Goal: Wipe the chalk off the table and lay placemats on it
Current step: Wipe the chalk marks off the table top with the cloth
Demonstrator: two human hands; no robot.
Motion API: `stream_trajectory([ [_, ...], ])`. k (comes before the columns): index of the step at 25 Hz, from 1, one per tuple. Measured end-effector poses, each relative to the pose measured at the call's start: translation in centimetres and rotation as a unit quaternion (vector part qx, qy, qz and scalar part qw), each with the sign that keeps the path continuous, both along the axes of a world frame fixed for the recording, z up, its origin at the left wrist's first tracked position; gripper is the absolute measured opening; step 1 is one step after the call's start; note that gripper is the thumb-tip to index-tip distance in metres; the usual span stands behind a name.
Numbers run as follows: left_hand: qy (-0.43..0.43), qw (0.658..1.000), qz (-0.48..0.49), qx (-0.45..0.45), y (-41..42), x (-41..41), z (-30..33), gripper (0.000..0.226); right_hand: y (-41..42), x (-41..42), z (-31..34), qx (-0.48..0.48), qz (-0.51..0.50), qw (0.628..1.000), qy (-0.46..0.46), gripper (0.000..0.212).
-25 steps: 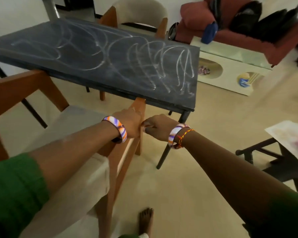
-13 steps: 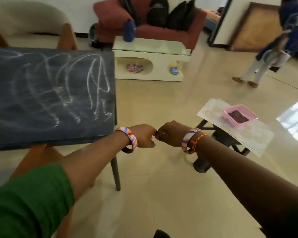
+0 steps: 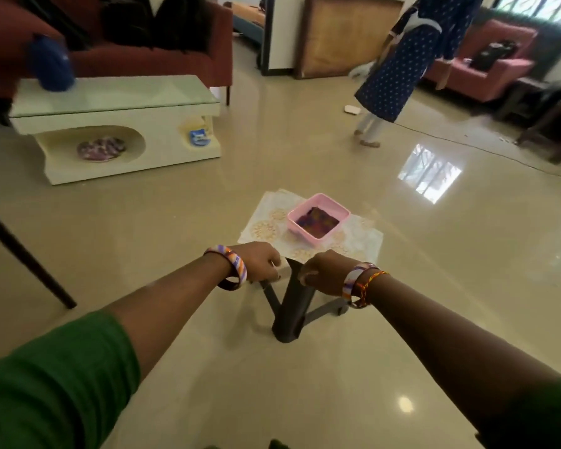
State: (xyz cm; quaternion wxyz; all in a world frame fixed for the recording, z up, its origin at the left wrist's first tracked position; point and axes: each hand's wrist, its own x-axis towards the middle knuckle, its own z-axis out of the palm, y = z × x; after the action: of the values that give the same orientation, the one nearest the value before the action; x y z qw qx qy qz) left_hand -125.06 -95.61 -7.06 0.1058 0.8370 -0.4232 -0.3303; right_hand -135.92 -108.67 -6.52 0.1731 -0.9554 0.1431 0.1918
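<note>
The placemats (image 3: 353, 241) lie in a pale, lace-patterned stack on a small dark-legged stand (image 3: 289, 306) in the middle of the floor, and a pink tub (image 3: 318, 218) holding a dark cloth (image 3: 316, 220) sits on top of them. Half a second ago this stand was off to the right of the view; now it is straight ahead and nearer, just beyond both hands. The chalk-marked table, which filled the left side earlier, has slid out of view, and only one dark table leg (image 3: 23, 254) crosses the left edge.

The left hand (image 3: 261, 262) is held out in a loose fist with nothing in it, at the near edge of the mats; whether it touches them cannot be told. The right hand (image 3: 326, 273) is likewise curled and holds nothing. The two fists, knuckle to knuckle before, are now slightly apart.

Beyond, a cream coffee table (image 3: 117, 124) with a blue object (image 3: 51, 64) on its glass top stands before a red sofa (image 3: 162, 56). A person in a blue dotted dress (image 3: 402, 59) stands at the far right, larger in view than earlier.
</note>
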Motion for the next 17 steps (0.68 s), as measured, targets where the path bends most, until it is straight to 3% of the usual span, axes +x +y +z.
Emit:
stream_trajectory([
  [7,0.05,0.998,-0.024,0.021,-11.7,6.9,-3.4,0.042,-10.8,4.6,-4.8,0.064,-0.077,0.994,0.043,0.029],
  [12,0.07,0.996,-0.021,0.053,-18.8,16.4,-8.7,0.024,-17.6,11.3,-9.2,0.121,-0.17,0.976,0.067,0.03],
  [17,0.046,0.991,-0.052,0.115,-24.3,24.1,-15.4,0.057,-23.1,20.0,-15.6,0.172,-0.302,0.935,0.069,0.04],
])
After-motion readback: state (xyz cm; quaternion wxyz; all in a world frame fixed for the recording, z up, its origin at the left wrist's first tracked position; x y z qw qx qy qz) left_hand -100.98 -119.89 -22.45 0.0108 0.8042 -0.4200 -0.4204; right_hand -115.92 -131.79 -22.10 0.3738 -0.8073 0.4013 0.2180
